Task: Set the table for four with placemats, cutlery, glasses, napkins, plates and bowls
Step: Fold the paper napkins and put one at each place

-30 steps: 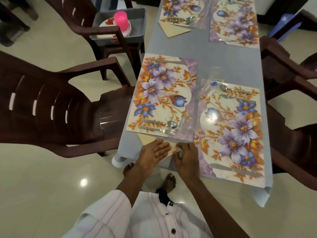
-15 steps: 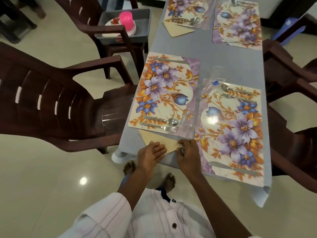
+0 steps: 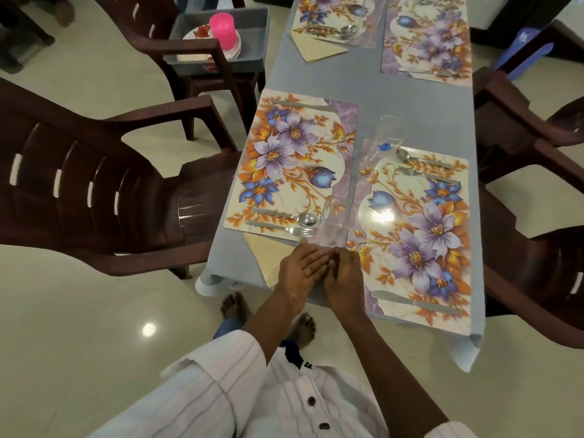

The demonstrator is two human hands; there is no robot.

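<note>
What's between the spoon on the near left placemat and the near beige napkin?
A fork, lying alongside the spoon on the placemat, just short of the napkin; the head view shows it.

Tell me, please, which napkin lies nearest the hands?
The near napkin, beside the left hand, at the near end of the table; the other napkin lies at the far-left placemat.

- Floor (image 3: 79,343): glossy cream tiles, with a round light glare (image 3: 149,329) off the table's near-left corner.
- Table (image 3: 426,112): long, covered with a grey-blue cloth.
- Left-edge chairs (image 3: 79,191): two, dark brown slatted plastic.
- Right-edge chairs (image 3: 553,279): two, the same kind.
- Blue stool (image 3: 521,49): beyond the far-right corner.
</note>
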